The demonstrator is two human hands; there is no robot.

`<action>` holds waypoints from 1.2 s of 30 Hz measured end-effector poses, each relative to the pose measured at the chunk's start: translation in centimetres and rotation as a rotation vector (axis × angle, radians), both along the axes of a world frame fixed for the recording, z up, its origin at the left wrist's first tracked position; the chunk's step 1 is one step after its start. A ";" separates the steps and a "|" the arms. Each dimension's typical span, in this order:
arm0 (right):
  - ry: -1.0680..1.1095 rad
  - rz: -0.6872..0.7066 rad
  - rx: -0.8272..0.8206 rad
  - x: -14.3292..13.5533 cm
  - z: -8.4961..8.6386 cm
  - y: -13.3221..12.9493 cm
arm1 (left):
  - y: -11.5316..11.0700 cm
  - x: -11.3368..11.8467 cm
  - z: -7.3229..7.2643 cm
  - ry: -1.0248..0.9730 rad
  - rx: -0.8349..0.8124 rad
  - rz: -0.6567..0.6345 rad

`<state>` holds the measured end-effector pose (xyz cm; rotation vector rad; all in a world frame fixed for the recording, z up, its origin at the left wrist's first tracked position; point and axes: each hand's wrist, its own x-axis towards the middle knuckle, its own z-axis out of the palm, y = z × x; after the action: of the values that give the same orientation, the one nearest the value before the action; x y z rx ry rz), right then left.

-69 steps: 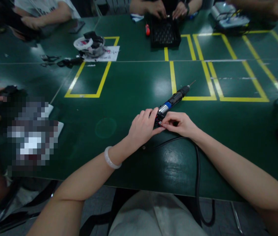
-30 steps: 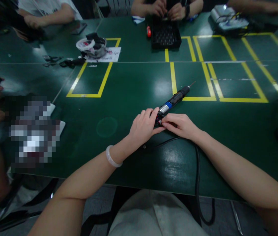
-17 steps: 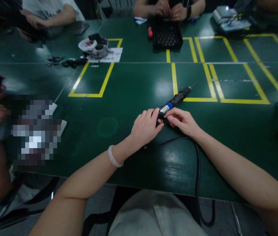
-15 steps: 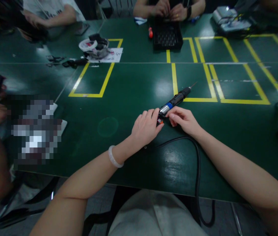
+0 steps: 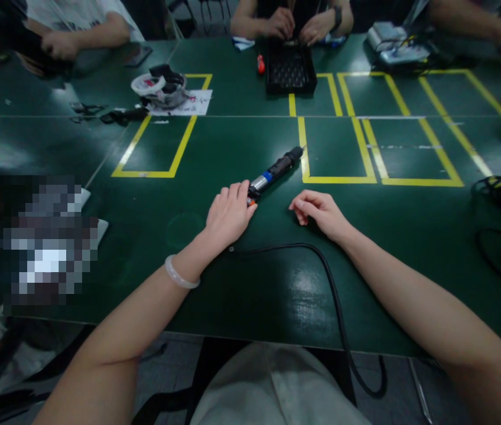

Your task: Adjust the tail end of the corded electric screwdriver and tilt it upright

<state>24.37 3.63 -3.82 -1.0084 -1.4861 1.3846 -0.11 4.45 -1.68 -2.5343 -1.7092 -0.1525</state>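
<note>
The left hand (image 5: 229, 217) is gripping the rear end of a slim black tool (image 5: 272, 175) with a silver and blue band, its fingers wrapping over the top and its thumb pressing along the near side, where a bit of orange (image 5: 251, 202) is showing. The tool is slanting away from this hand across the green counter (image 5: 259, 301), its nose pointing forward and to the right and ending close by a strip of yellow tape (image 5: 304, 162). The right hand (image 5: 319, 213) is staying apart from the tool, hovering or resting to the right of its rear half and nearer the person than its nose; its fingers are curling loosely inward, and whether they are pinching something small I cannot tell. A black cable (image 5: 332, 283) is running from near the left wrist, passing between the forearms and dropping over the near edge. Farther off, another person's hands (image 5: 297, 26) are working above a black tray (image 5: 291, 88)
</note>
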 end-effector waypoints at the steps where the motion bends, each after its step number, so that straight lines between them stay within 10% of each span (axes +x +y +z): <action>1: -0.001 0.005 0.000 0.0 0.0 0.0 | 0.6 -0.9 0.0 0.007 0.001 0.036; 17: -0.047 0.024 0.011 -0.2 0.1 -0.1 | 10.3 -18.3 -0.5 -0.028 0.020 0.778; 36: -0.086 0.032 0.008 -0.5 0.3 -0.1 | 10.2 -19.0 -0.3 0.088 0.091 0.809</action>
<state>23.88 3.55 -3.56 -1.0551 -1.5749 1.3720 -19.16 14.63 -1.96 -1.5807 -2.4390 -0.0554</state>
